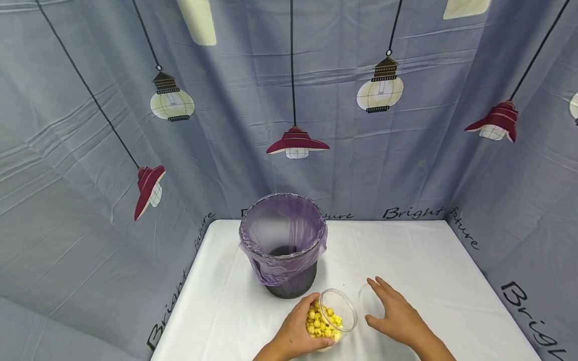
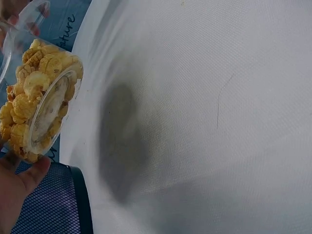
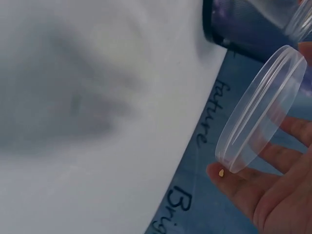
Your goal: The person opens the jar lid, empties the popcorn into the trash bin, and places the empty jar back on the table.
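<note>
My left hand (image 1: 292, 332) grips a clear plastic jar (image 2: 73, 56) around its side. Yellow popcorn (image 1: 317, 325) fills the lower part of the jar, which is tilted with its uncovered mouth toward the right. Across from it, my right hand (image 1: 399, 317) holds a clear round lid (image 3: 261, 109) by its edge, apart from the jar. In the right wrist view a small yellow crumb (image 3: 221, 173) sticks to one fingertip of that hand. Both hands are above the white table.
Behind the left hand stands a dark mesh bin (image 1: 295, 283) lined with a purple plastic bag (image 1: 282, 268). A white cloth covers the table (image 1: 406, 255). Grey-blue curtains (image 1: 334, 180) with printed lamps and lettering enclose its back and sides.
</note>
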`<state>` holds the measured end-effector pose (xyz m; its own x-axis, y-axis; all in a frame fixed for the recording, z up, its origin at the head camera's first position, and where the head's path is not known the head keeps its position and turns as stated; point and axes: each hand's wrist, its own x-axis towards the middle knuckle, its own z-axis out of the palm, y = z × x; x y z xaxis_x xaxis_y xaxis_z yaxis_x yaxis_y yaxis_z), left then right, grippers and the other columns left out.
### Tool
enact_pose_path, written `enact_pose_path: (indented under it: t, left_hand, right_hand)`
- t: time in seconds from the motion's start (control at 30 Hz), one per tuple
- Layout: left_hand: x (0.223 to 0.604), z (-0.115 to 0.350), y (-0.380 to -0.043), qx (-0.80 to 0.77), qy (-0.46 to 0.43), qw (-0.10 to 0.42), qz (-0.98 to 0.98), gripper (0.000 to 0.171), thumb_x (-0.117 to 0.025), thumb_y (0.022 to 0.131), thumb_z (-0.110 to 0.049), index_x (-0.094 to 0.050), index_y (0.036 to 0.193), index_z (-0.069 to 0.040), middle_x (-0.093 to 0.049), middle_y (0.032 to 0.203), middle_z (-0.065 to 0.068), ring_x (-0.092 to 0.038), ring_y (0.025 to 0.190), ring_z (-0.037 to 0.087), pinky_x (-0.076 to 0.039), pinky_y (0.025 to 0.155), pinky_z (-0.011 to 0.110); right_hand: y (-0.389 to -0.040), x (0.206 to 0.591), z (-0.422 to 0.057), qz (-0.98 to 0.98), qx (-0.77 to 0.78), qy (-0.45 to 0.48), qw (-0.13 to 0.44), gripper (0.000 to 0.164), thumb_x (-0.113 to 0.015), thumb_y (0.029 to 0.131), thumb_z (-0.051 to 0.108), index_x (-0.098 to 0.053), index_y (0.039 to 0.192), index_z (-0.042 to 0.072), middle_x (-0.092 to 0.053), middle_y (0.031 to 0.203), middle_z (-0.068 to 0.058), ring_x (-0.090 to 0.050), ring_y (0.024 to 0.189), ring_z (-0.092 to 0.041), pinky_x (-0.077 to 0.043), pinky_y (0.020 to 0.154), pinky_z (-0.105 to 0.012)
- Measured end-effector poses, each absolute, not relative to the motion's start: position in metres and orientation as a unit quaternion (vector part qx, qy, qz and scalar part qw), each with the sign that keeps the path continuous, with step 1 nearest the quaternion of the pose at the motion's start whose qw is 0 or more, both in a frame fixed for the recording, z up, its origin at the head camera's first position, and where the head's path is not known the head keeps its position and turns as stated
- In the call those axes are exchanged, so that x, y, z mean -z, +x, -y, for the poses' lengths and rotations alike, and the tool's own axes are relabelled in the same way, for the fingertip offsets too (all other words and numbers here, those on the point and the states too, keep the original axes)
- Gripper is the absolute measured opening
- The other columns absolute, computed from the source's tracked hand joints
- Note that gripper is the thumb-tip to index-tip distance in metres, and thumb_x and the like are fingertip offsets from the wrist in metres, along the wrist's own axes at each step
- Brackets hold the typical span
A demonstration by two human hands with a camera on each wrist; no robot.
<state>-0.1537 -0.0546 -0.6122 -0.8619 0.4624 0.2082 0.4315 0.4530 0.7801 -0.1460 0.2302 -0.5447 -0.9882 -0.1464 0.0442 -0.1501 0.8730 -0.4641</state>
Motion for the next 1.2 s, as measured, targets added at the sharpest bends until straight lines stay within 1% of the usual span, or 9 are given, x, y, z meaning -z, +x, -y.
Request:
enact_pose_path:
  t: [0.13, 0.23, 0.33, 0.47, 0.57, 0.83, 1.0, 1.2]
  left_hand:
    - [0.612, 0.054, -0.154, -0.450, 0.270, 0.003, -0.851, 0.100, -0.084, 0.071, -0.058, -0.035, 0.151, -0.023, -0.051, 0.142, -0.008, -0.050, 0.129, 0.013, -0.044, 0.108, 0.040]
    - [0.613, 0.053, -0.154, -0.451, 0.274, 0.000, -0.850, 0.099, -0.083, 0.071, -0.058, -0.034, 0.151, -0.026, -0.051, 0.141, -0.008, -0.050, 0.128, 0.013, -0.044, 0.108, 0.039]
    - [0.612, 0.053, -0.154, -0.454, 0.272, 0.002, -0.848, 0.100, -0.083, 0.071, -0.059, -0.034, 0.151, -0.025, -0.051, 0.141, -0.009, -0.050, 0.128, 0.013, -0.044, 0.108, 0.039]
    - [0.612, 0.053, -0.153, -0.458, 0.264, 0.011, -0.849, 0.101, -0.083, 0.071, -0.059, -0.036, 0.151, -0.019, -0.051, 0.141, -0.009, -0.050, 0.128, 0.012, -0.044, 0.109, 0.039]
    - [0.613, 0.052, -0.153, -0.458, 0.260, 0.011, -0.850, 0.102, -0.084, 0.071, -0.058, -0.036, 0.151, -0.018, -0.051, 0.140, -0.009, -0.050, 0.127, 0.011, -0.044, 0.109, 0.038]
    - [0.616, 0.052, -0.151, -0.454, 0.264, 0.006, -0.851, 0.099, -0.084, 0.072, -0.056, -0.035, 0.151, -0.021, -0.051, 0.140, -0.007, -0.051, 0.127, 0.013, -0.044, 0.108, 0.037]
    - [0.617, 0.052, -0.152, -0.454, 0.265, 0.013, -0.850, 0.099, -0.084, 0.072, -0.055, -0.034, 0.151, -0.022, -0.051, 0.140, -0.007, -0.051, 0.127, 0.012, -0.044, 0.108, 0.037]
    - [0.614, 0.052, -0.152, -0.457, 0.268, 0.010, -0.848, 0.099, -0.084, 0.072, -0.055, -0.035, 0.151, -0.020, -0.052, 0.140, -0.003, -0.051, 0.127, 0.013, -0.045, 0.108, 0.038]
  right_hand:
    - [-0.155, 0.554, -0.244, 0.969, -0.240, 0.062, -0.012, 0.086, -0.082, 0.074, 0.037, -0.047, 0.147, 0.007, -0.041, 0.151, -0.027, -0.046, 0.128, -0.055, -0.044, 0.092, -0.072]
    - [-0.163, 0.564, -0.256, 0.971, -0.232, 0.047, -0.021, 0.086, -0.081, 0.075, 0.037, -0.047, 0.147, 0.005, -0.039, 0.151, -0.030, -0.043, 0.128, -0.058, -0.043, 0.090, -0.075]
    - [-0.173, 0.578, -0.269, 0.975, -0.217, 0.035, -0.024, 0.087, -0.079, 0.075, 0.036, -0.045, 0.147, 0.002, -0.036, 0.150, -0.033, -0.041, 0.127, -0.061, -0.043, 0.087, -0.076]
    - [-0.184, 0.598, -0.285, 0.980, -0.197, 0.016, -0.031, 0.090, -0.076, 0.075, 0.035, -0.041, 0.149, 0.000, -0.030, 0.152, -0.035, -0.036, 0.129, -0.063, -0.043, 0.085, -0.077]
    - [-0.191, 0.609, -0.294, 0.982, -0.186, -0.001, -0.039, 0.092, -0.076, 0.075, 0.037, -0.038, 0.150, -0.001, -0.027, 0.153, -0.035, -0.032, 0.132, -0.063, -0.041, 0.087, -0.077]
    - [-0.197, 0.627, -0.307, 0.978, -0.191, -0.015, -0.082, 0.096, -0.077, 0.077, 0.044, -0.037, 0.148, -0.005, -0.025, 0.150, -0.041, -0.031, 0.128, -0.068, -0.041, 0.083, -0.079]
    - [-0.197, 0.636, -0.307, 0.976, -0.196, -0.018, -0.093, 0.094, -0.078, 0.077, 0.044, -0.038, 0.147, -0.005, -0.026, 0.149, -0.041, -0.029, 0.129, -0.067, -0.039, 0.087, -0.079]
    - [-0.196, 0.638, -0.303, 0.974, -0.202, -0.018, -0.096, 0.092, -0.077, 0.078, 0.041, -0.038, 0.148, -0.005, -0.023, 0.151, -0.041, -0.020, 0.131, -0.069, -0.030, 0.092, -0.082]
